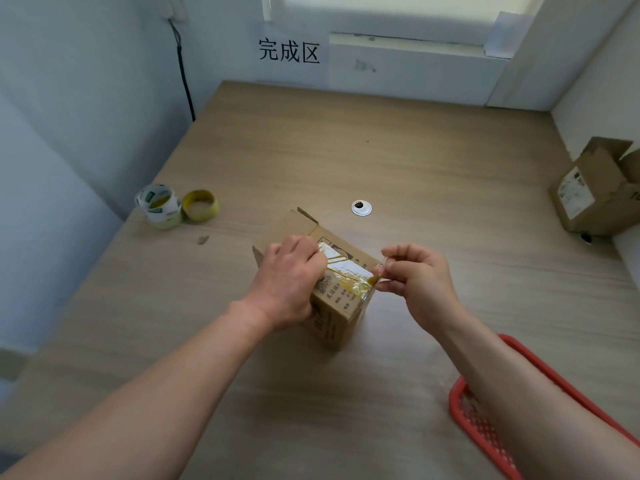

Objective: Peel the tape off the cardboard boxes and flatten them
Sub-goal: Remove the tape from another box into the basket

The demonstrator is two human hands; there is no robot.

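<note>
A small brown cardboard box stands on the wooden table in front of me, with printed text on its sides and a flap up at its far end. Shiny clear tape runs across its top and down the right corner. My left hand presses on the box's top left side, holding it. My right hand pinches the loose end of the tape at the box's right corner, between thumb and fingers.
Two stacked tape rolls and a yellow roll sit at the left. A white cable grommet lies behind the box. A second cardboard box stands at the right edge. A red basket is at bottom right.
</note>
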